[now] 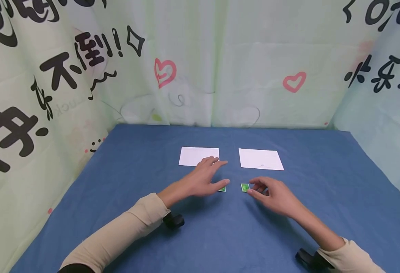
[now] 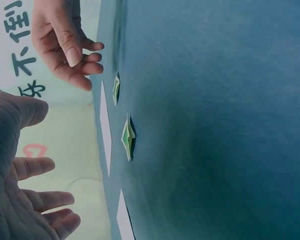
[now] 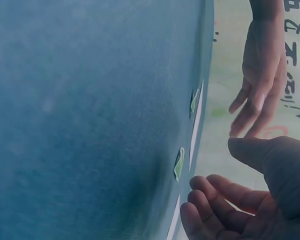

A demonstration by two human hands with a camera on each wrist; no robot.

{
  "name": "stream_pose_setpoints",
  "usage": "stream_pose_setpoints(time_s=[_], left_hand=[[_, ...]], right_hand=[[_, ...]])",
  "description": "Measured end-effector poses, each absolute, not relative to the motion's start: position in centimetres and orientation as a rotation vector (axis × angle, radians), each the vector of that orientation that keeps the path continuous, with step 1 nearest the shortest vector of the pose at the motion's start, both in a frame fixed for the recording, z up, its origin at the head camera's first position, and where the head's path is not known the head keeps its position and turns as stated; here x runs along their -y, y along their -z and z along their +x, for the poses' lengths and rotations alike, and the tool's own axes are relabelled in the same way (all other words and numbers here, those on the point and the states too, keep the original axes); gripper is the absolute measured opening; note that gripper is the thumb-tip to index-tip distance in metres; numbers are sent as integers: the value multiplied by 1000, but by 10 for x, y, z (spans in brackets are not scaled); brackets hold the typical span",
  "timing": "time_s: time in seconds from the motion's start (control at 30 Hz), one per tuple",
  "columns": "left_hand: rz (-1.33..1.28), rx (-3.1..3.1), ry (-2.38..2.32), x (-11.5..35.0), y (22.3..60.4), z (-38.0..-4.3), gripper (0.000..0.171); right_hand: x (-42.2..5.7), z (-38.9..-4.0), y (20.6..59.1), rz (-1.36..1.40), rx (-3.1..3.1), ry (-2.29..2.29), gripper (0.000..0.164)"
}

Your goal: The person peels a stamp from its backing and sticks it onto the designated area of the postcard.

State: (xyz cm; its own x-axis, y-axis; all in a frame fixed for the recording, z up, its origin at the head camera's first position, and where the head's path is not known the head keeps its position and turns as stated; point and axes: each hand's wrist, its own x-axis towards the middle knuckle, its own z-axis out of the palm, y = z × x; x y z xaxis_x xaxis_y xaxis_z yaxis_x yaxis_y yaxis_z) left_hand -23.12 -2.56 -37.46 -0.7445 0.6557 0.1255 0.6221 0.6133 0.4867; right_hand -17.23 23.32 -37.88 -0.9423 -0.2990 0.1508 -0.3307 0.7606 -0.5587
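Note:
Two small green squares with pale borders lie side by side on a blue cloth. The left green square [image 1: 222, 189] is partly hidden behind my left thumb in the head view; the left wrist view shows its folded, raised edges [image 2: 128, 138]. My left hand [image 1: 204, 178] hovers above it with fingers spread and holds nothing. Beside the right green square [image 1: 245, 187] is my right hand [image 1: 273, 194], its fingers loosely bent and a gap between thumb and fingertips. In the right wrist view this square [image 3: 179, 164] lies apart from the fingers.
Behind the squares lie two white paper sheets, a left sheet [image 1: 189, 156] partly covered by my left hand and a right sheet [image 1: 261, 159] with a small faint mark. A pale curtain [image 1: 254, 57] with black lettering and pink hearts surrounds the blue-covered table [image 1: 220, 242].

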Motion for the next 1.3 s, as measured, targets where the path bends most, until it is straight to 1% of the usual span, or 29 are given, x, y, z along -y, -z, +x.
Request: stream_pose_setpoints(time_s=[0.13,0.37,0.7,1.1,1.3], left_hand=[[1090,-2770,-731,17,373,-242,63],[1089,-2772,-662,-4,373,-262,61],[1102,-2703,-635,-28,374,-277,60],[949,-2758,-418,-58,381,-301,58],[897,-2772,-347,-66,384,-306,57]], right_hand=[[-231,-179,378,517,2923,-930,36],[-231,-191,378,526,2945,-918,34],[-233,-197,378,535,3011,-891,38],[-237,-207,383,667,3003,-851,28],[-235,-206,384,664,3006,-843,24]])
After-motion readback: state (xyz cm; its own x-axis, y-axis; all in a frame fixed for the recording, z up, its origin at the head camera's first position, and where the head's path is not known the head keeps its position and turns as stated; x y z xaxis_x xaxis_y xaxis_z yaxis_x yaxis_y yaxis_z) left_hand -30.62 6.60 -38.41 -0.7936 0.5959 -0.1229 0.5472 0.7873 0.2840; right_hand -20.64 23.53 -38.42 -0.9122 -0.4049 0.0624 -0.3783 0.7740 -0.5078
